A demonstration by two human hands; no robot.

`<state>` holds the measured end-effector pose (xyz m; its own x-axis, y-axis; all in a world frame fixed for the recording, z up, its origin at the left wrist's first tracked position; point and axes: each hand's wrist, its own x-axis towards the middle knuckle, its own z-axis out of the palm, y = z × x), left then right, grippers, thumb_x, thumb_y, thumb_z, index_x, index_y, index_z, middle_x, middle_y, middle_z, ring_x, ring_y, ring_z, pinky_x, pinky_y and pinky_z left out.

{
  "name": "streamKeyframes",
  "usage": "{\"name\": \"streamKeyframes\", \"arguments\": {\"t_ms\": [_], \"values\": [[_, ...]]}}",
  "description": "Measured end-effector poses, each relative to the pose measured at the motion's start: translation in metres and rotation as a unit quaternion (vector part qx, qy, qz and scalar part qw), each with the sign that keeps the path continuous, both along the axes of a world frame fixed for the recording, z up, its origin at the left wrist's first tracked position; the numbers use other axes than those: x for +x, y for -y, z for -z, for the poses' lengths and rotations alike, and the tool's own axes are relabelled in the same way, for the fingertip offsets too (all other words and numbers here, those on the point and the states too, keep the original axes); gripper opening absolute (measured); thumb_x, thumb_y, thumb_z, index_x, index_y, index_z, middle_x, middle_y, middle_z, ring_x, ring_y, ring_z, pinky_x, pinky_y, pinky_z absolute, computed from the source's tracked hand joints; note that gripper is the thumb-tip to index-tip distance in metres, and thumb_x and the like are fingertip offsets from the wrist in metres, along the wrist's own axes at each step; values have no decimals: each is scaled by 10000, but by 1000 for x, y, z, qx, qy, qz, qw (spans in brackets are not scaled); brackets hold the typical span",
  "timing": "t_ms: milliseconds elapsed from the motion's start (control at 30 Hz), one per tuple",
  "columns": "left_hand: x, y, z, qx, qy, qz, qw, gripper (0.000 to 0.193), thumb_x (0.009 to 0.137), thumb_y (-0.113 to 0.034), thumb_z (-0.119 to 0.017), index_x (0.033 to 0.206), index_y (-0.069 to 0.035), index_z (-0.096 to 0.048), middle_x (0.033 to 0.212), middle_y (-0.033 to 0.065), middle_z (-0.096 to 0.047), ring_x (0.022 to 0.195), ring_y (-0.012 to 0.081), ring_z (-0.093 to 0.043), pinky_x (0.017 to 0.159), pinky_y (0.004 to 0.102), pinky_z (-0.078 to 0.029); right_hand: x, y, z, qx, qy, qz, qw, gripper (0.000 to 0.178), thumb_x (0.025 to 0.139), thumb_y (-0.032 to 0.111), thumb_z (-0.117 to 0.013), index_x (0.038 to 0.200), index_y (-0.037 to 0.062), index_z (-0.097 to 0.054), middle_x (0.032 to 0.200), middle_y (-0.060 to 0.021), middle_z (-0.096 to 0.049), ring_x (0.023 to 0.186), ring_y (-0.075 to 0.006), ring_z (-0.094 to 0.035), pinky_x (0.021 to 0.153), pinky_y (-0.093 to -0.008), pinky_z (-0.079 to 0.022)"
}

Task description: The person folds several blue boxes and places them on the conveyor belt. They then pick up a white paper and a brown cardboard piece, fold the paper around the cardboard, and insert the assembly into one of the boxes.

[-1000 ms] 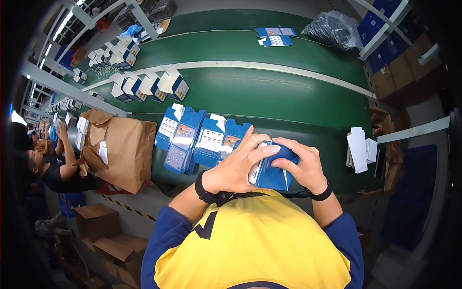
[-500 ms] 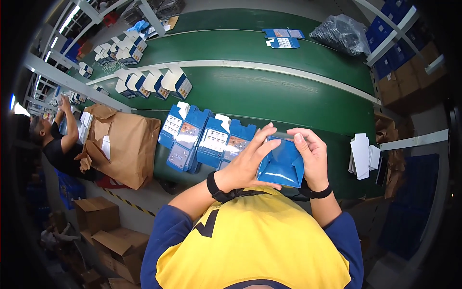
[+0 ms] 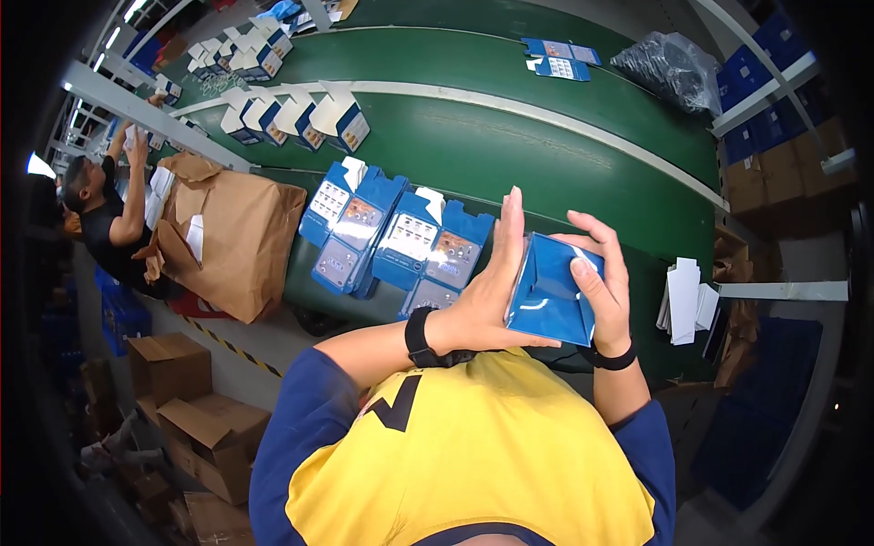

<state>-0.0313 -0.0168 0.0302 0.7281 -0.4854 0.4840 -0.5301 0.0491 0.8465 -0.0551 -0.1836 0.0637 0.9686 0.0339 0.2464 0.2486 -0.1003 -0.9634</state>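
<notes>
A small blue carton (image 3: 553,296) with folded flaps is held in front of my chest, slightly tilted. My right hand (image 3: 605,282) grips its right side, thumb bent over the upper face and fingers round the far edge. Flat against the carton's left side lies my left hand (image 3: 487,291), its fingers stretched out straight and its thumb along the near edge. Left of my hands, two stacks of flattened blue cartons, the left stack (image 3: 350,227) and the right stack (image 3: 432,250), rest overlapping on the bench; my left wrist is close to the right one.
Folded white-topped boxes (image 3: 341,123) stand in a row on the green conveyor (image 3: 510,136). A large brown paper bag (image 3: 241,237) is at left, near a co-worker (image 3: 114,214). White card strips (image 3: 681,300) lie at right. Beyond are a plastic bag (image 3: 669,71) and flat cartons (image 3: 560,57).
My left fingers have straightened from a bent hold on the carton's edge to lie flat along its side. The carton has turned and tilted a little; my right thumb has moved over its face.
</notes>
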Motion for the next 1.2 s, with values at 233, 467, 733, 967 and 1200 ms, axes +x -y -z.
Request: {"name": "streamKeyframes", "arguments": {"t_ms": [233, 467, 733, 967, 1200], "values": [[9, 0, 10, 81, -20, 64, 994, 1199, 625, -219, -825, 1440, -25, 33, 1429, 240, -232, 1332, 353, -289, 1070, 388, -260, 2, 18, 9, 108, -77, 87, 987, 523, 945, 392, -435, 1287, -3, -438, 1172, -187, -574, 1106, -249, -540, 979, -364, -376], [19, -4, 6, -61, -30, 34, 997, 1053, 622, -160, -803, 1410, -10, -121, 1407, 225, -270, 1343, 383, -254, 1087, 438, -221, -1, -33, 16, 12, 112, 142, 983, 813, 895, 650, -277, 1421, 30, -258, 1408, -182, -356, 1289, -292, -371, 1087, -416, -241], [39, -22, 37, 99, 277, 13, 956, 832, 708, -85, -695, 1408, -133, -246, 1462, 135, -270, 1379, 340, -205, 1052, 610, -191, 20, 14, 39, 378, -206, -95, 898, 899, 848, 661, -415, 1455, 55, -145, 1438, -157, -310, 1302, -261, -360, 1075, -386, -285], [75, -87, 59, 379, 163, -187, 892, 642, 718, -117, -698, 1295, -106, -417, 1350, 166, -400, 1280, 299, -366, 1009, 507, -327, 100, 31, 89, 159, -287, -150, 933, 1023, 709, 144, -766, 1463, 61, -81, 1364, -130, -411, 1213, -242, -456, 995, -329, -374], [33, -120, 112, 521, -94, -297, 795, 835, 566, -276, -836, 1242, 1, -431, 1117, 146, -478, 1056, 314, -465, 866, 449, -394, 208, 24, 211, -178, -106, 123, 971, 1135, 652, 155, -790, 1459, 57, 2, 1366, -193, -395, 1232, -281, -432, 1001, -339, -360]]}}
